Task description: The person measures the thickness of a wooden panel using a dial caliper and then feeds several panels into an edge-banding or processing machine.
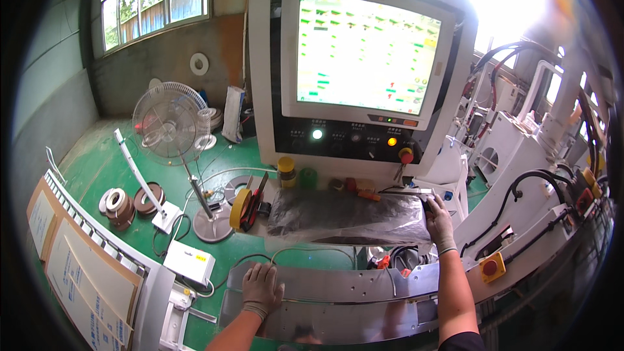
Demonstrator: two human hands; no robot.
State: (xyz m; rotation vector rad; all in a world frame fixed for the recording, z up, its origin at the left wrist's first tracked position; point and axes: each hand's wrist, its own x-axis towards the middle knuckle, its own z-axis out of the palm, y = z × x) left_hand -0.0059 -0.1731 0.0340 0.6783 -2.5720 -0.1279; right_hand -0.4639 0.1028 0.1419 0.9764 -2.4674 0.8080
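My left hand (262, 283), in a grey-beige glove, lies flat on the smooth metal machine cover (338, 320), fingers together and stretched forward, holding nothing. At the right end of a shelf, my gloved right hand (441, 222) has its fingers bent around a small black object (427, 205), mostly hidden by the hand. Beside it, wrinkled clear plastic film (348, 216) covers a dark, flat, keyboard-like shape on the shelf. Above stands a control panel with a bright screen (367, 55); its content is washed out.
A red emergency knob (405, 155) sits on the panel. Yellow tape (240, 208) and a yellow-lidded jar (286, 170) stand left of the film. A fan (170, 123) and edging rolls (117, 207) are on the green floor. Boards (84, 273) lie on rollers at left.
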